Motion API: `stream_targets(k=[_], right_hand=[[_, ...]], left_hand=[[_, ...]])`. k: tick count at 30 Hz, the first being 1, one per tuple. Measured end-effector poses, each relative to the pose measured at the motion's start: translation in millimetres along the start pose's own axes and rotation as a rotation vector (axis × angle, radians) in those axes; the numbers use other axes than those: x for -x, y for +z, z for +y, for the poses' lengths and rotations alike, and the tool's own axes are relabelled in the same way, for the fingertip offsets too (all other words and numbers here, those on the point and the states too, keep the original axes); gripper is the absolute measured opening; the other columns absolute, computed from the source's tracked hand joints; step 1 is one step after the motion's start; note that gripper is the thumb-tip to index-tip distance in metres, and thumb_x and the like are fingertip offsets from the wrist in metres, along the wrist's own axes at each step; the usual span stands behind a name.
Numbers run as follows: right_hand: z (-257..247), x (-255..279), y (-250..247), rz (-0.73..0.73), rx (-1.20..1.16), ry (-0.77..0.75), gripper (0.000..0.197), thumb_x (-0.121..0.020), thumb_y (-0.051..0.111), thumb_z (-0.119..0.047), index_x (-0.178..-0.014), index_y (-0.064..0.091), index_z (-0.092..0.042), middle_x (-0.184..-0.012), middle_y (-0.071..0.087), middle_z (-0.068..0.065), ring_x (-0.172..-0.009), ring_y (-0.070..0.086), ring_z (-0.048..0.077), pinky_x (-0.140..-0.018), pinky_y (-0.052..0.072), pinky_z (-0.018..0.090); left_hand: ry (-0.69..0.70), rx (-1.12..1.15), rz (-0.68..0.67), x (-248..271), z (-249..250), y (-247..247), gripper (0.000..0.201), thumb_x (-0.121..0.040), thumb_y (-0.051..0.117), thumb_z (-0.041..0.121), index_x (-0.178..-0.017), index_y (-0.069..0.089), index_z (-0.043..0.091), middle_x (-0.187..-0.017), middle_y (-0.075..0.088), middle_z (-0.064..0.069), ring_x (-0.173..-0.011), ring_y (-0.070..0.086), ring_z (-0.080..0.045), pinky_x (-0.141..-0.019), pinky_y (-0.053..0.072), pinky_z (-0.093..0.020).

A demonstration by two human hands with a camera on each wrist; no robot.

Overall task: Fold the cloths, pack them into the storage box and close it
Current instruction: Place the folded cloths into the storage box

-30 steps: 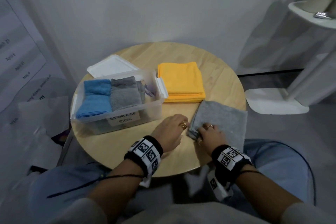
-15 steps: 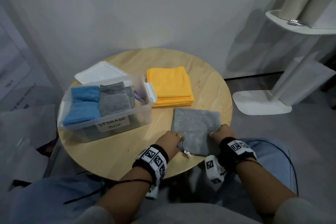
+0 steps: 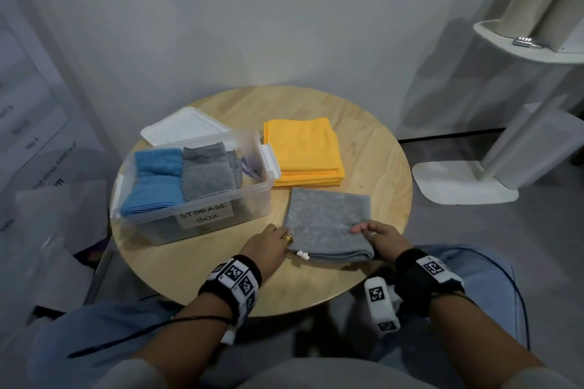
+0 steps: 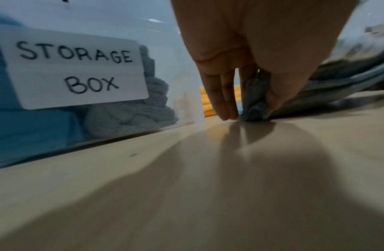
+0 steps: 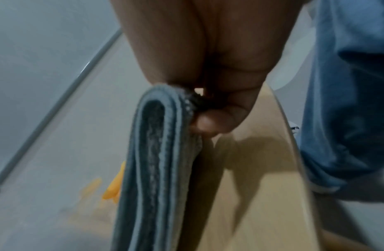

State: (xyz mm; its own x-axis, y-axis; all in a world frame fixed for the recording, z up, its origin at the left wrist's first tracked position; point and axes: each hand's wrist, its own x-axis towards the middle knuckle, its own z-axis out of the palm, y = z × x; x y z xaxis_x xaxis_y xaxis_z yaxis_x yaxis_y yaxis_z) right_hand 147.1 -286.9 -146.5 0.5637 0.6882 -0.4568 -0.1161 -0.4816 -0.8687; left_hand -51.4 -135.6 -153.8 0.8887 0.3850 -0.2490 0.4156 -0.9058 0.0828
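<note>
A folded grey cloth (image 3: 328, 224) lies on the round wooden table (image 3: 373, 148) in front of me. My left hand (image 3: 271, 243) pinches its near left corner (image 4: 254, 103) against the tabletop. My right hand (image 3: 377, 235) grips the near right folded edge (image 5: 156, 152), thumb on top. The clear storage box (image 3: 252, 208), labelled STORAGE BOX (image 4: 75, 68), stands open to the left and holds a folded blue cloth (image 3: 155, 180) and folded grey cloths (image 3: 207, 174). A folded yellow cloth (image 3: 305, 151) lies behind the grey one. The white lid (image 3: 183, 126) rests behind the box.
The table's near edge is close to my knees in blue jeans (image 3: 474, 265). A white stand with a flat base (image 3: 464, 180) sits on the floor to the right. Papers (image 3: 47, 221) lie on the floor at left. A wall rises behind the table.
The grey cloth has been turned and drawn square in front of me. My hands moved apart, from its left corner to its two near corners.
</note>
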Motion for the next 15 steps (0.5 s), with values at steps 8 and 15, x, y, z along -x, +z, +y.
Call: stream_targets(k=[8,15], right_hand=[[9,1,-10,-0.139,0.932,-0.229,0.065,-0.073,0.073,-0.008,-0.128,0.050,-0.031,-0.123,0.036,0.003,-0.122,0.041,0.026,-0.097,0.043,0.028],[-6,-2,8,-0.288,1.186,-0.565,0.030,-0.088,0.059,-0.018,-0.117,0.066,-0.018,-0.140,0.046,0.008,-0.129,0.044,0.023,-0.104,0.032,0.024]], left_hand=[[-0.030,0.078,-0.018,5,0,-1,0.070,-0.087,0.054,0.052,-0.143,0.030,0.018,-0.148,0.033,-0.002,-0.129,0.036,-0.021,-0.103,0.039,-0.034],[0.002,-0.222,-0.092,-4,6,-6,0.047,-0.098,0.042,0.021,-0.144,0.028,0.022,-0.130,0.044,-0.012,-0.118,0.045,-0.028,-0.088,0.045,-0.040]])
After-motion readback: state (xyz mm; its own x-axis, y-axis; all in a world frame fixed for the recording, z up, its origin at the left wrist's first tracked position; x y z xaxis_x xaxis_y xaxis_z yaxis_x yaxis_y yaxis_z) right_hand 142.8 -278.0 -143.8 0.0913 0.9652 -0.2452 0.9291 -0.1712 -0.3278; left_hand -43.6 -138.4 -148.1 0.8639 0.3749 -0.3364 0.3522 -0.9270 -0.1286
